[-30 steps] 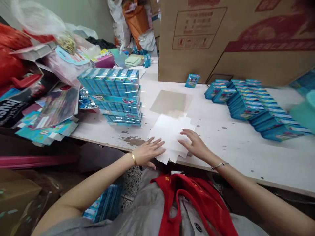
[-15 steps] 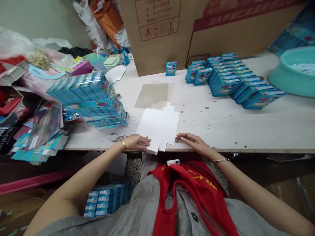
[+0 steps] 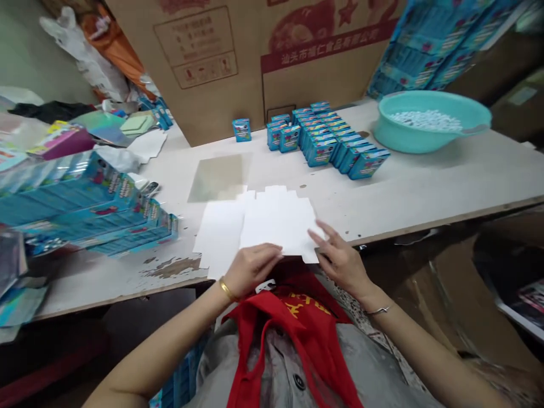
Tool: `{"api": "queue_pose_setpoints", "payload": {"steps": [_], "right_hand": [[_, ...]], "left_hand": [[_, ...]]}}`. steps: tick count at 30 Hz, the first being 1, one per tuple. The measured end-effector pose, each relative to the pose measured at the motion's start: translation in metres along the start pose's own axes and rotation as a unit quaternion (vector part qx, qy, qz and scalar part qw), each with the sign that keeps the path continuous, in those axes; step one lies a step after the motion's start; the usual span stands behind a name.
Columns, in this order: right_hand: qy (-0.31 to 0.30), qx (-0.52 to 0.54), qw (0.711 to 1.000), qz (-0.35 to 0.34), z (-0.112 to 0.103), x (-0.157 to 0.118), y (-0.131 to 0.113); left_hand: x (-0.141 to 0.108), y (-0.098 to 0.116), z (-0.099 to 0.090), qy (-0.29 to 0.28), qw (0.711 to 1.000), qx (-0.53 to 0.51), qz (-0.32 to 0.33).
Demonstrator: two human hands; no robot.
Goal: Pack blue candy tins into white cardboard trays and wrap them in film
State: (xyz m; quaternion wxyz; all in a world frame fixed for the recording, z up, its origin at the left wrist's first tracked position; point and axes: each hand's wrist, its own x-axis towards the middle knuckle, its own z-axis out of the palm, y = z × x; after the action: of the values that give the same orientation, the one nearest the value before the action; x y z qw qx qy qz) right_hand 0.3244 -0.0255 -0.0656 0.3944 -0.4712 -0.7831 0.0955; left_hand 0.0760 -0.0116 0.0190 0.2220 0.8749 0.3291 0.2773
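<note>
Several white die-cut card sheets (image 3: 266, 224) lie fanned out at the table's near edge, their lower edge reaching over it. My left hand (image 3: 250, 271) rests on their near edge, fingers together. My right hand (image 3: 340, 260) is at their right corner, with its fingers spread against the card. Whether either hand grips the sheets is hidden. Shrink-wrapped stacks of blue boxes (image 3: 97, 207) lie left of the sheets, and rows of small blue boxes (image 3: 327, 141) stand beyond them.
A teal plastic basin (image 3: 429, 122) of small white pieces sits at the far right of the white table (image 3: 425, 181). A large cardboard carton (image 3: 212, 62) stands behind. One small blue box (image 3: 241, 130) stands alone, near a grey square patch (image 3: 220, 177).
The view has swung right, bringing the whole basin in. My hands have come closer together, and the white sheets now spread wider, with a left part fanned out.
</note>
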Motion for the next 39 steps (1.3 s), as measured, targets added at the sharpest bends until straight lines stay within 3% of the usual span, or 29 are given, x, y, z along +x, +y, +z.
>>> {"api": "queue_pose_setpoints", "payload": {"steps": [3,5,8,12,14,17,20,23,26,28,31,33,36,39], "right_hand": [[-0.077,0.013,0.996,0.031,0.008,-0.041,0.023],[-0.103,0.043,0.991,0.073,0.015,-0.06,0.032],[-0.089,0.145,0.98,0.107,0.022,-0.072,0.037],[-0.016,0.273,0.944,0.185,0.027,-0.065,0.036],[0.004,0.297,0.928,0.224,0.029,-0.059,0.033],[0.03,0.315,0.912,0.26,0.031,-0.052,0.029],[0.039,0.333,0.899,0.281,0.034,-0.05,0.026],[0.045,0.343,0.896,0.28,0.036,-0.051,0.026],[0.052,0.332,0.904,0.266,0.037,-0.053,0.025],[0.056,0.303,0.923,0.231,0.035,-0.053,0.023],[0.04,0.194,0.973,0.122,0.026,-0.047,0.023],[0.001,0.087,0.995,0.046,0.02,-0.04,0.025],[-0.057,-0.043,0.997,-0.031,0.019,-0.029,0.031],[-0.051,-0.101,0.992,-0.062,0.026,-0.023,0.037]], "left_hand": [[-0.005,-0.015,0.052,-0.056,0.997,-0.031,-0.041],[-0.007,-0.024,0.066,-0.104,0.992,-0.052,-0.054],[-0.007,-0.03,0.06,-0.179,0.982,-0.048,-0.033],[-0.017,-0.038,0.034,-0.235,0.97,0.061,-0.02],[-0.028,-0.046,0.029,-0.243,0.963,0.113,-0.009],[-0.044,-0.061,0.036,-0.235,0.96,0.152,0.007],[-0.052,-0.073,0.048,-0.184,0.977,0.107,0.016],[-0.051,-0.076,0.053,-0.115,0.993,0.016,-0.027],[-0.038,-0.067,0.051,-0.076,0.99,-0.03,-0.114],[-0.021,-0.056,0.047,-0.088,0.986,0.002,-0.145],[0.012,-0.036,0.042,-0.161,0.97,0.132,-0.128],[0.033,-0.026,0.042,-0.221,0.942,0.227,-0.108],[0.054,-0.019,0.05,-0.297,0.894,0.315,-0.114],[0.063,-0.017,0.062,-0.341,0.87,0.332,-0.129]]}}
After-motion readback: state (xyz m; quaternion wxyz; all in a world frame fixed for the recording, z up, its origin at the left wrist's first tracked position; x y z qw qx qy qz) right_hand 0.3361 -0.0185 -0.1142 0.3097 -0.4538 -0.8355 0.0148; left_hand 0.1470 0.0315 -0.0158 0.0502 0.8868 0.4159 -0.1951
